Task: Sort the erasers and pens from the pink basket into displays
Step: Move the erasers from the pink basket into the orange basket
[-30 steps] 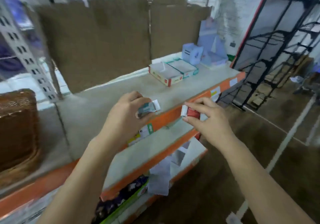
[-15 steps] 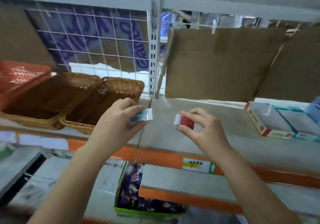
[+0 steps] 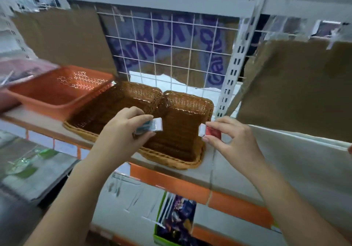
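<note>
**Step in hand (judged):** carrying; two erasers held, neither set down yet.

**Left hand** [image 3: 122, 139]: fingers and thumb curled round a teal eraser [image 3: 149, 127], its white end pointing right. It is held above the near part of the two wicker baskets, about where they meet.

**Right hand** [image 3: 235, 144]: thumb and forefinger pinch a red eraser [image 3: 212, 131], white end pointing left, the other fingers loosely spread. It is held just beside the right basket's [image 3: 190, 98] right rim, over the shelf [image 3: 285, 160].

**Left basket** [image 3: 133, 88]: touches the right one; both look empty.

**Orange bin** [image 3: 47, 105]: further left on the same shelf.

**Pink basket** [image 3: 7, 102]: probably the pinkish container at the far left edge; blurred, contents cannot be told.

**Next move (judged):** no eraser display shows here. Each eraser needs matching by colour to its own display, then lowering flat and releasing, one hand at a time.
</note>
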